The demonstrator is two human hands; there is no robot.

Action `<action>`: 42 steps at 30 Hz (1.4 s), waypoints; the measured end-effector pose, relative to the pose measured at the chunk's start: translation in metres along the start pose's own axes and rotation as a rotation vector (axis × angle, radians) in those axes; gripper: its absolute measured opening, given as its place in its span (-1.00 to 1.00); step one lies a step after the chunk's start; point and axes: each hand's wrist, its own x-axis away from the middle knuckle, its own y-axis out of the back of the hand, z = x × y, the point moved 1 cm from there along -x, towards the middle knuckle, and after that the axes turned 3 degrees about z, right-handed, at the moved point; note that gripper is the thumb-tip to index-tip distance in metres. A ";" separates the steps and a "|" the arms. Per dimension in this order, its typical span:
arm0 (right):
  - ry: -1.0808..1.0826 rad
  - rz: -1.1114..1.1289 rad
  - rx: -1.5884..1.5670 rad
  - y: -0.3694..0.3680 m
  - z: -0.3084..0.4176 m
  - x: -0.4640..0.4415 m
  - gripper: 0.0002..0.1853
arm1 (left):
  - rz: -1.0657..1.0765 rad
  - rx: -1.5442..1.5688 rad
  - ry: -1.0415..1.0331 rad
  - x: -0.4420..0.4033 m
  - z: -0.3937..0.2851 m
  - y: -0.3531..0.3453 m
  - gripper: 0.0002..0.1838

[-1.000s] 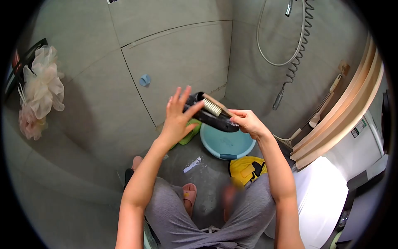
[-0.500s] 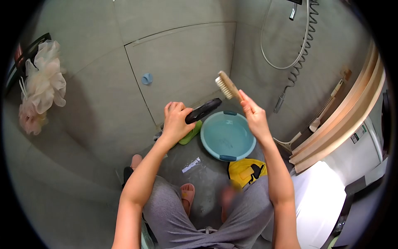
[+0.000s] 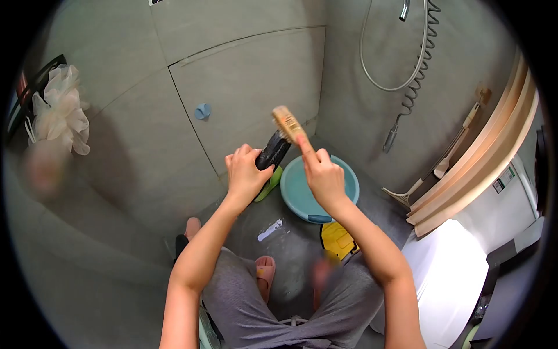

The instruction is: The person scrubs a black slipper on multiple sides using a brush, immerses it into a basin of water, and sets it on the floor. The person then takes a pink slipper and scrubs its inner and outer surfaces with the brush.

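Note:
My left hand is closed around one end of a black slipper, which points up and to the right with a ridged side showing. A wooden brush is in my right hand, with the index finger stretched along its back. The brush's pale bristles face down against the far end of the slipper. Both hands are in the air, and the slipper's near end is hidden by my left fingers. Beyond my right forearm, a blue basin holding water stands on the floor.
A green slipper lies left of the basin. A yellow and black cloth item and a white scrap are on the floor. A shower hose hangs on the wall. At right are a curtain and a white toilet.
My right hand has moved left and brought the brush from the air onto the slipper. My left hand has tilted the slipper more upright, showing its ridged side.

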 end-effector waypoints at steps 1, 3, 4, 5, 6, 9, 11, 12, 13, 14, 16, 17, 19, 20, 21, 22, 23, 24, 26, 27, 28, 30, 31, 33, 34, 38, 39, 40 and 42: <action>-0.008 0.003 0.007 0.001 0.001 0.002 -0.26 | 0.011 -0.020 -0.016 0.001 -0.001 0.000 -0.56; 0.042 0.039 -0.012 0.001 0.013 0.013 -0.25 | 0.002 -0.022 -0.021 0.002 0.003 -0.003 -0.56; 0.088 0.077 -0.037 -0.001 0.025 0.025 -0.24 | 0.002 -0.024 -0.017 0.002 0.006 -0.004 -0.56; 0.164 0.092 -0.035 -0.008 0.034 0.037 -0.22 | 0.015 0.063 0.029 0.000 0.008 -0.006 -0.55; 0.156 0.127 -0.092 -0.007 0.041 0.038 -0.21 | 0.025 0.150 0.077 -0.002 0.008 -0.004 -0.55; 0.052 0.069 0.057 -0.002 0.013 0.005 -0.24 | 0.098 0.067 0.122 0.001 0.008 0.004 -0.51; 0.025 -0.007 0.069 0.003 0.002 -0.004 -0.23 | 0.085 0.096 0.115 -0.001 0.006 0.004 -0.50; 0.017 -0.015 0.043 0.003 0.002 -0.002 -0.22 | 0.095 0.089 0.130 0.000 0.005 0.002 -0.49; 0.048 0.028 0.059 0.000 0.007 0.007 -0.21 | 0.107 0.080 0.145 0.000 0.005 0.002 -0.48; 0.075 0.070 0.074 -0.004 0.016 0.020 -0.21 | 0.107 0.079 0.145 0.000 0.006 0.001 -0.48; 0.208 0.090 -0.033 -0.003 0.033 0.030 -0.20 | 0.085 0.408 0.240 -0.001 0.013 -0.005 -0.44; 0.197 0.075 -0.019 -0.004 0.028 0.026 -0.20 | 0.115 0.415 0.259 -0.001 0.022 -0.009 -0.40; 0.125 0.049 0.050 -0.005 0.012 0.007 -0.21 | 0.184 0.404 0.312 -0.002 0.023 -0.005 -0.39; 0.077 -0.007 0.018 -0.001 0.005 -0.002 -0.22 | 0.180 0.491 0.314 0.000 0.026 -0.008 -0.38; 0.063 -0.013 0.026 0.000 0.003 -0.002 -0.22 | 0.198 0.546 0.299 0.000 0.020 -0.007 -0.55; 0.048 -0.019 0.033 0.000 0.002 -0.002 -0.22 | 0.197 0.548 0.299 0.001 0.017 -0.006 -0.55; 0.092 0.007 0.029 -0.003 0.006 0.005 -0.21 | 0.242 0.662 0.364 0.001 0.015 -0.006 -0.58; 0.134 0.033 0.023 -0.006 0.015 0.017 -0.21 | 0.289 0.775 0.429 0.001 0.013 -0.004 -0.61; 0.248 0.078 -0.055 -0.002 0.034 0.028 -0.22 | 0.308 0.841 0.357 0.000 0.017 -0.002 -0.63; 0.217 0.050 -0.042 0.000 0.030 0.022 -0.23 | 0.301 0.873 0.333 -0.001 0.014 0.001 -0.59; 0.189 0.024 -0.028 0.002 0.023 0.012 -0.24 | 0.292 0.906 0.309 -0.001 0.012 0.003 -0.55; -0.012 -0.040 -0.028 0.010 -0.001 -0.013 -0.32 | 0.319 0.829 0.291 -0.001 0.012 0.004 -0.50; -0.025 -0.048 -0.056 0.009 -0.001 -0.013 -0.33 | 0.301 0.694 0.263 -0.001 0.011 0.001 -0.47; -0.042 -0.056 -0.085 0.009 0.005 -0.002 -0.34 | 0.211 0.494 0.196 0.000 0.020 -0.010 -0.36; 0.015 -0.008 -0.080 0.009 0.016 0.006 -0.34 | 0.213 0.494 0.195 0.000 0.017 -0.007 -0.36; 0.105 0.057 -0.133 0.003 0.029 0.010 -0.35 | 0.204 0.573 0.266 -0.003 0.018 -0.003 -0.37; 0.050 0.036 -0.106 0.003 0.022 0.003 -0.35 | 0.208 0.581 0.279 -0.002 0.016 0.000 -0.36; -0.003 0.015 -0.077 0.003 0.011 -0.004 -0.35 | 0.211 0.592 0.293 -0.001 0.015 0.000 -0.35; -0.017 -0.027 -0.072 0.003 0.002 -0.006 -0.35 | 0.206 0.547 0.224 -0.001 0.019 -0.003 -0.39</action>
